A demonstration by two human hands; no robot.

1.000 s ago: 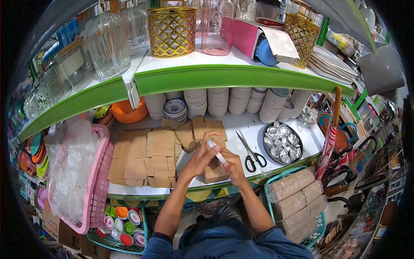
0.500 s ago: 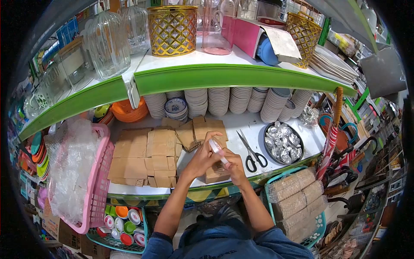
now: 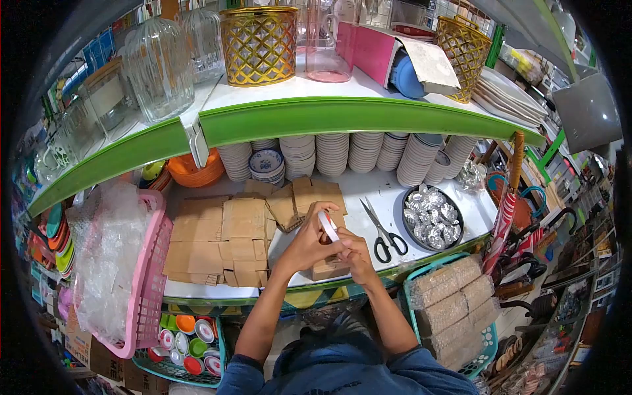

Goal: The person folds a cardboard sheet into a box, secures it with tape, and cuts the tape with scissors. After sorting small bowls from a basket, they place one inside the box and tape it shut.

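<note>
My left hand [image 3: 307,241] grips a narrow white roll of tape [image 3: 328,226] on edge, with the fingers curled round its far side. At the near edge of the roll, the fingers of my right hand [image 3: 357,259] are pinched together; a loose tape end there is too small to make out. Beneath both hands lies a small brown cardboard box [image 3: 327,268], partly hidden. Black-handled scissors [image 3: 384,235] rest to the right, blades pointing away from me. Several flat cardboard boxes [image 3: 217,238] lie packed together on the left.
A black round pan [image 3: 432,218] holds silvery foil-like pieces. Stacked bowls [image 3: 332,155] line the back under a green-edged shelf [image 3: 355,118]. The pink basket [image 3: 149,276] of bubble wrap stands left; a teal basket [image 3: 488,342] with wrapped packages is lower right.
The tape roll has turned slightly in my left hand. My right fingers have shifted a little along its near edge and are closer together. The scissors and boxes stay put.
</note>
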